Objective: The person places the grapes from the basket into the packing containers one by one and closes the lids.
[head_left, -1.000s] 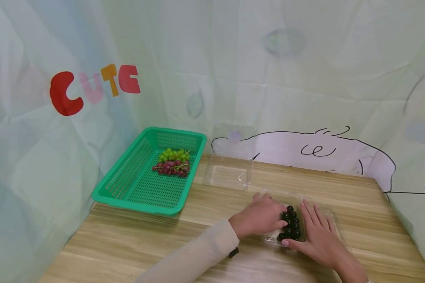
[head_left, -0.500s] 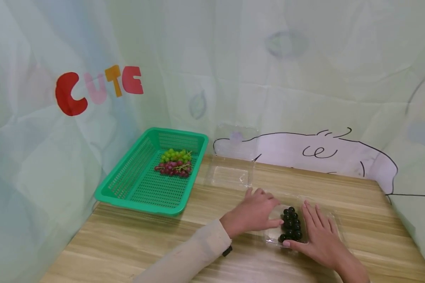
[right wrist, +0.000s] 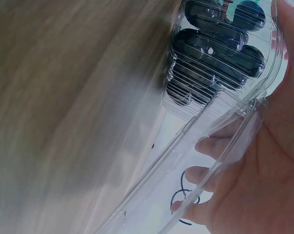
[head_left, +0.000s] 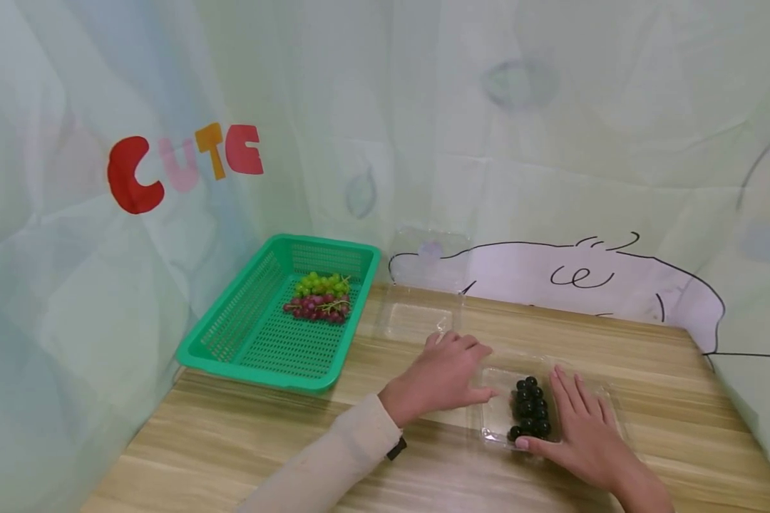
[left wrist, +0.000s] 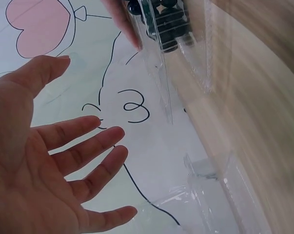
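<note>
Dark grapes (head_left: 531,410) lie in the right half of a clear plastic clamshell box (head_left: 497,417) on the table, its left half bare. My right hand (head_left: 584,431) rests along the box's right side, fingers straight over the lid (right wrist: 186,151) and thumb at the near rim by the grapes. In the right wrist view the lid's fold runs across the palm. My left hand (head_left: 438,377) hovers just left of the box, holding nothing; the left wrist view shows its fingers spread and relaxed.
A green plastic basket (head_left: 263,381) stands at the left with green grapes (head_left: 321,285) and red grapes (head_left: 317,308) in it. A second clear box (head_left: 419,319) with a raised lid sits at the back against the printed cloth backdrop (head_left: 526,178).
My left hand has drawn away from the dark grapes, leftward, its fingers loosening. My right hand stays on the box. The head view has shifted slightly.
</note>
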Action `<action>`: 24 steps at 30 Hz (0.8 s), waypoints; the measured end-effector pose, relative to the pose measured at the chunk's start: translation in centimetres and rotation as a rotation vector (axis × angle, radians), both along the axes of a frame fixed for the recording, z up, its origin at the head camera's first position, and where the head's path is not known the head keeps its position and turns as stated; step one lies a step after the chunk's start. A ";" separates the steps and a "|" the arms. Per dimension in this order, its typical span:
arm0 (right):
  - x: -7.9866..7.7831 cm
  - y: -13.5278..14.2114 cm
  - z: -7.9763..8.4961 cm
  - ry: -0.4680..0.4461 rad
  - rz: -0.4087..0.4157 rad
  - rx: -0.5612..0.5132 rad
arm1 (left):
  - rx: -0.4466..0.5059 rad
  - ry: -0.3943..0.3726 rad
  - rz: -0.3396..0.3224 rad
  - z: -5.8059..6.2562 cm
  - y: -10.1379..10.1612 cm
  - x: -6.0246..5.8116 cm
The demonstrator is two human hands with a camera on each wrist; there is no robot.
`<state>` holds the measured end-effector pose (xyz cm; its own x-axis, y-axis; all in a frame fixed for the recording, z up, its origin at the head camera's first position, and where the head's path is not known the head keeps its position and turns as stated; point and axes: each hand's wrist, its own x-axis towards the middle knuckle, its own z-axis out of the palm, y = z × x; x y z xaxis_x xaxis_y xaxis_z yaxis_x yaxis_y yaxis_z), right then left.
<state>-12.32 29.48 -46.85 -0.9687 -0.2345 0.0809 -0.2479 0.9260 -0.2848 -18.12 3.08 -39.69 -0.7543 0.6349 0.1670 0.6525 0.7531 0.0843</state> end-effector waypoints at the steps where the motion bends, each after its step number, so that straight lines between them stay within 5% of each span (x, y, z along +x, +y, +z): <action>1: 0.0 0.0 0.0 0.001 0.001 0.001 | 0.002 0.006 0.005 0.1 -0.2 0.0; 24: 0.0 0.1 -0.1 0.007 0.003 -0.009 | 0.020 0.056 0.116 1.7 -3.8 -0.5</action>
